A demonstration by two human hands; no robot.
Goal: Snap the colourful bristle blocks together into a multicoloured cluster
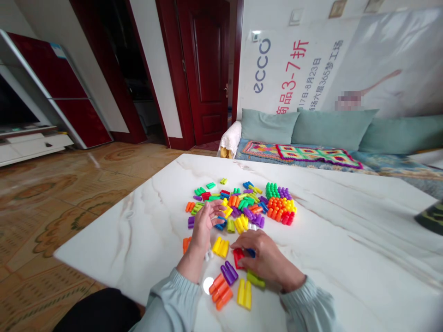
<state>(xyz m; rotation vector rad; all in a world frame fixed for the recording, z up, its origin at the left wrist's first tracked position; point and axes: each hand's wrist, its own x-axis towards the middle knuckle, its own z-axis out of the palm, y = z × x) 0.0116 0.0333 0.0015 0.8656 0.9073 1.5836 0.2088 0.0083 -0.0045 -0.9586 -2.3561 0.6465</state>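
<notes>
Pale sleeves [173, 299] lie across the table's [138, 230] near edge, and between them sit loose blocks: orange [220, 290], yellow [244, 293], purple [229, 273] and green [256, 279]. Just beyond, the right hand [265, 259] lies palm down with bent fingers on a red block [238, 256]. I cannot tell whether it grips the block or only rests on it. The left hand [204, 223] stands on its edge, fingers loosely spread and holding nothing, their tips at a blue block [219, 225] on the near side of the pile [242, 203]. A joined cluster [281, 205] of green, purple, orange and red pegs touches the pile's right side, toward the table's middle. A sofa [332, 133] stands past the far edge, with a dark red door [207, 69] behind.
</notes>
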